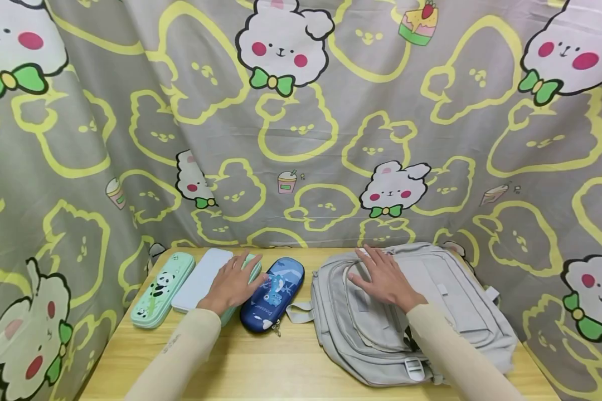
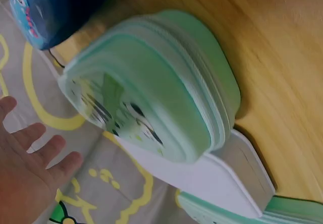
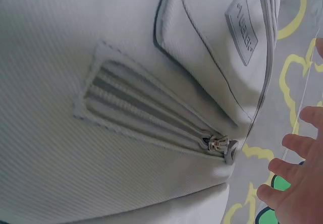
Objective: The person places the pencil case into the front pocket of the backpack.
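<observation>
A person's left hand [image 1: 233,284] reaches out over the row of cases on a light wood-grain table [image 1: 261,367], its fingers spread and holding nothing. Under it lies a mint-green zippered case with rounded corners [image 2: 146,82], mostly hidden in the head view; the left wrist view shows a dark-and-white printed figure on its top and a pale zip band around its side, with the fingertips beyond it. Just to the left is a plain white oblong case with rounded corners [image 1: 198,284], partly covered by the same hand, and at the left end a second mint-green oblong case printed with a panda [image 1: 163,287]. To the right of the hand lies a dark blue oblong case with a dinosaur print [image 1: 273,292], slanting like the others, a small metal zipper pull [image 1: 276,328] hanging at its near end. The right hand [image 1: 385,277] is extended above a light grey fabric backpack [image 1: 431,284], fingers parted and gripping nothing. The backpack lies flat across the right part of the table, a grey strap loop [image 1: 300,313] sticking out toward the blue case and a pale plastic buckle [image 1: 414,368] at its near edge. The right wrist view shows a short zipped opening [image 3: 151,113] with a metal slider [image 3: 219,144] and a small lettered patch [image 3: 241,26]. Cream sleeves [image 1: 180,345] cover both forearms. Behind hangs a grey curtain with white rabbits and yellow outlines [image 1: 301,133].
</observation>
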Motion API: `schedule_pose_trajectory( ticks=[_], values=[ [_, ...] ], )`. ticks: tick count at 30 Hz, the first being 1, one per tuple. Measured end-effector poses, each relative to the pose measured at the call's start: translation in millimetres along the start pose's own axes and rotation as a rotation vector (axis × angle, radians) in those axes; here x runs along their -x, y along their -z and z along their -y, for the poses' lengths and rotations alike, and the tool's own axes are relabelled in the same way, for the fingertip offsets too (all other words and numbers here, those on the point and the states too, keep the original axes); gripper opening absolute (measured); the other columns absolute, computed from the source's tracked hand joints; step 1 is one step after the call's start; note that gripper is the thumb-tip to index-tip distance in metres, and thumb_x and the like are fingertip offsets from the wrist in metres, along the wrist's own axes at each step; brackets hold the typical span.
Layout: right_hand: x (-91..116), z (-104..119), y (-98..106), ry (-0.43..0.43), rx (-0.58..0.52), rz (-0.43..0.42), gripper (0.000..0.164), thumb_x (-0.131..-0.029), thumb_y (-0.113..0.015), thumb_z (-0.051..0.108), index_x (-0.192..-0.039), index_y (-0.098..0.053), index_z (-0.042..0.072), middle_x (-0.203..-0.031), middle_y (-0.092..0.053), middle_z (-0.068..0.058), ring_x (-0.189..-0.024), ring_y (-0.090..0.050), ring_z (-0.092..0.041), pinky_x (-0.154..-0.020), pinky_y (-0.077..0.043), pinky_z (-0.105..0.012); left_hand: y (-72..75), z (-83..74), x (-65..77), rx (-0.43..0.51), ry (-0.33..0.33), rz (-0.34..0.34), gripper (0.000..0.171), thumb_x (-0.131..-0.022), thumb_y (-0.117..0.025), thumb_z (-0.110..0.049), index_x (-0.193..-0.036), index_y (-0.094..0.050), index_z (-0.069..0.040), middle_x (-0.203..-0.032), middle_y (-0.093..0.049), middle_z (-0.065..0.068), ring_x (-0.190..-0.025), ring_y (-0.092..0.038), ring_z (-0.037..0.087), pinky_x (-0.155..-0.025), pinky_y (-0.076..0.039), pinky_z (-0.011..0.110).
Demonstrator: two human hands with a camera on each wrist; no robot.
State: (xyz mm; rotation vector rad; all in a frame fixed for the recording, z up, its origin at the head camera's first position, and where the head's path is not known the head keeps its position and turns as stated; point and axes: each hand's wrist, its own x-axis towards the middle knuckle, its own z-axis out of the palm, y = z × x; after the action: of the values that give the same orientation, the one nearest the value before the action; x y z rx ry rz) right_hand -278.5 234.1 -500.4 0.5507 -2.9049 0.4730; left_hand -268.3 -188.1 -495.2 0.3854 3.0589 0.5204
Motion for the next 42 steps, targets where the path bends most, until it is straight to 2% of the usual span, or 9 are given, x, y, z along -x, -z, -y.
schedule_pose_trajectory(
  ticks=[10,18,24,31,42],
  values=[
    [7.2,2.4,-6.3,0.021,0.015,-0.015,0.08,-0.105,-0.062,0.057,-0.167,-0.044,0.011,-0.173,-0.039,-0.023,-0.158,-0.036,-0.052,-0.127,-0.026,-0.075,-7.9,-11.6,12.9,0.0,-0.05,-0.011,0.069,-0.111,-0.054,-0.055,-0.17,-0.04,-0.021,-0.177,-0.03,0.022,-0.16,-0.032,0.052,-0.126,-0.03,0.075],
    [16.6,5.5,-10.3,0.03,0.01,-0.011,0.081,-0.104,-0.063,0.057,-0.168,-0.043,0.01,-0.174,-0.039,-0.021,-0.159,-0.037,-0.05,-0.128,-0.026,-0.074,-15.4,-18.6,23.4,0.008,-0.071,0.009,0.07,-0.111,-0.055,-0.055,-0.17,-0.04,-0.021,-0.177,-0.032,0.021,-0.159,-0.035,0.051,-0.124,-0.034,0.073],
    [23.2,9.3,-11.5,0.034,0.018,-0.019,0.082,-0.104,-0.063,0.059,-0.168,-0.043,0.012,-0.173,-0.041,-0.021,-0.159,-0.037,-0.049,-0.128,-0.026,-0.076,-18.4,-23.5,30.5,0.023,-0.08,0.026,0.071,-0.111,-0.056,-0.055,-0.171,-0.04,-0.022,-0.178,-0.03,0.022,-0.159,-0.034,0.052,-0.125,-0.033,0.074],
    [30.9,14.1,-14.2,0.064,0.013,-0.04,0.081,-0.104,-0.063,0.058,-0.167,-0.044,0.011,-0.172,-0.042,-0.021,-0.156,-0.04,-0.051,-0.125,-0.028,-0.077,-22.1,-25.8,36.2,0.006,-0.099,0.015,0.071,-0.11,-0.057,-0.056,-0.17,-0.041,-0.022,-0.177,-0.03,0.022,-0.158,-0.036,0.051,-0.124,-0.035,0.072],
    [45.1,21.5,-23.1,0.079,0.013,-0.002,0.084,-0.104,-0.062,0.062,-0.17,-0.041,0.014,-0.176,-0.037,-0.017,-0.161,-0.034,-0.049,-0.13,-0.025,-0.072,-27.3,-25.3,45.7,0.018,-0.13,-0.012,0.071,-0.109,-0.059,-0.054,-0.169,-0.044,-0.018,-0.177,-0.032,0.021,-0.156,-0.037,0.052,-0.123,-0.037,0.072]
  ],
)
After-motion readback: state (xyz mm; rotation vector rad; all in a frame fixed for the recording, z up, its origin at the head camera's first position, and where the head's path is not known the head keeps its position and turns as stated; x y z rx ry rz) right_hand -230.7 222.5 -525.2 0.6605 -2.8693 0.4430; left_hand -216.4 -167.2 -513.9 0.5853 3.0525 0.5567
